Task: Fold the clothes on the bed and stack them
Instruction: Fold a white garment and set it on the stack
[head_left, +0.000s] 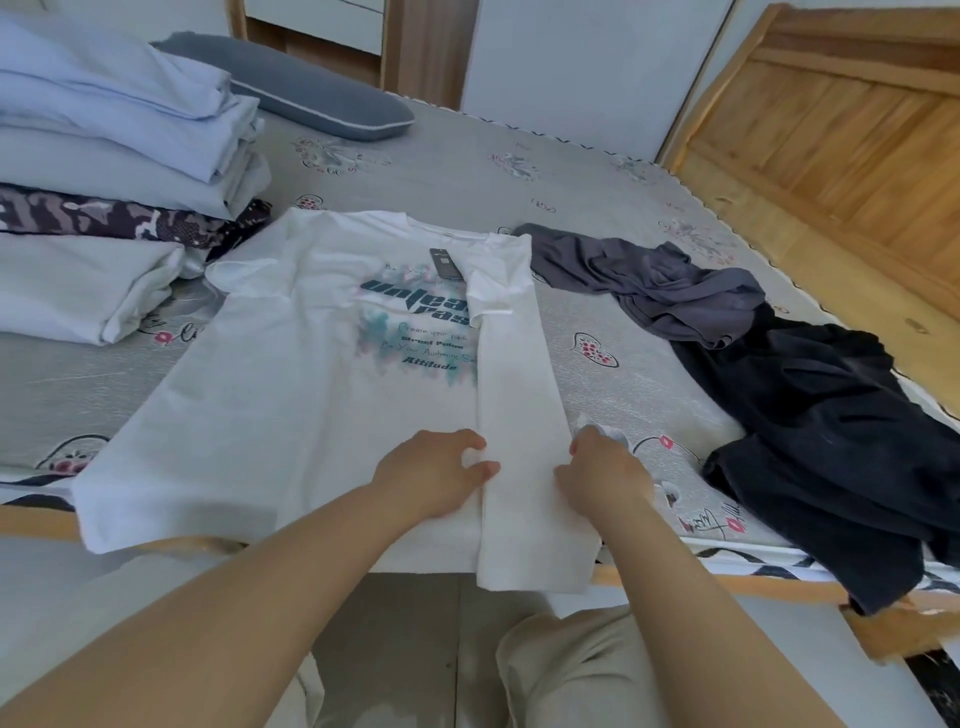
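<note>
White printed T-shirt (291, 374) spread flat at bed's (519, 171) near edge, right side folded inward, left hand (436, 475) pinching fold's inner edge, right hand (605, 470) gripping its outer edge, dark clothes (810, 415) toward right edge, folded stack (114, 156) at left edge.

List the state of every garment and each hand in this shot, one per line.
White T-shirt: flat, print up, right side folded inward, left side still open.
Grey garment: crumpled, unfolded.
Black garment: crumpled, unfolded, hanging over the bed edge.
Stack of folded clothes: folded, piled.
Left hand: fingers curled on the folded flap.
Right hand: pinching the fold's outer edge.
</note>
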